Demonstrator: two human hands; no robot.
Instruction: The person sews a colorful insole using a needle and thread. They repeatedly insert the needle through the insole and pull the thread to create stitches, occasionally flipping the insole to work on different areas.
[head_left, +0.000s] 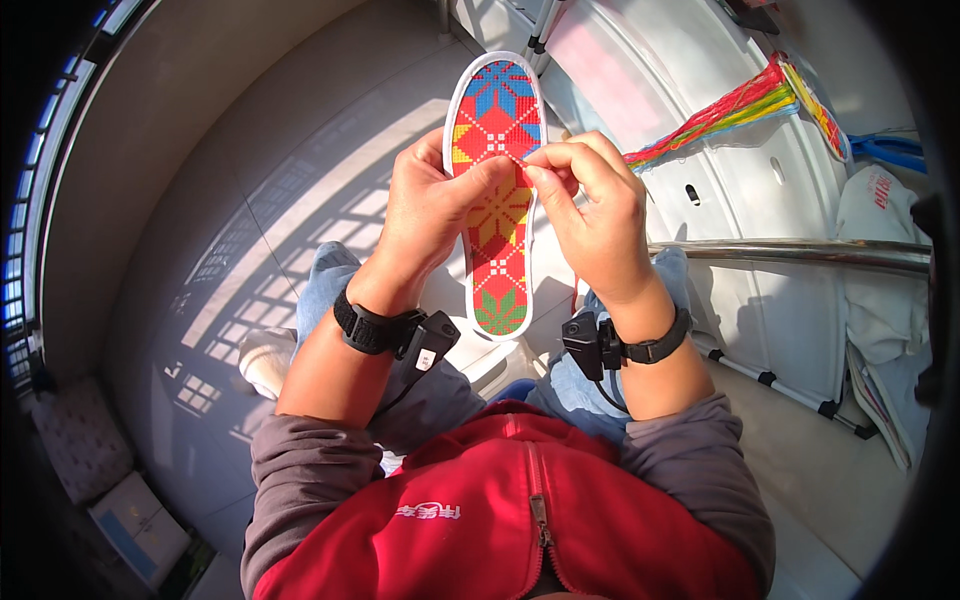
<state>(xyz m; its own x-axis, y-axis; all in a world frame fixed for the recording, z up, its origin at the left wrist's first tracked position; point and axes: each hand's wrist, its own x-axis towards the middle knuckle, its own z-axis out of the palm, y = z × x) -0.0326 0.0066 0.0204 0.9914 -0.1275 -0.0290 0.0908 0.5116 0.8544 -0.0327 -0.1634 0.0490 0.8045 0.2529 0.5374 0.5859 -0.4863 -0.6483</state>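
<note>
An insole with a white edge and a cross-stitch pattern in red, blue, yellow and green stands lengthwise before me, toe end away. My left hand grips its left edge, thumb on the patterned face and fingers behind. At the right edge, my right hand pinches a short reddish strand between thumb and forefinger, close against the pattern. Whether a needle is in those fingertips cannot be made out. Black straps with small camera units sit on both wrists.
To the right, a bundle of red, yellow and blue-green embroidery thread lies on a white surface. Beyond it are blue-handled scissors. A metal rail and a white cloth bag are nearby. Sunlit floor tiles lie left.
</note>
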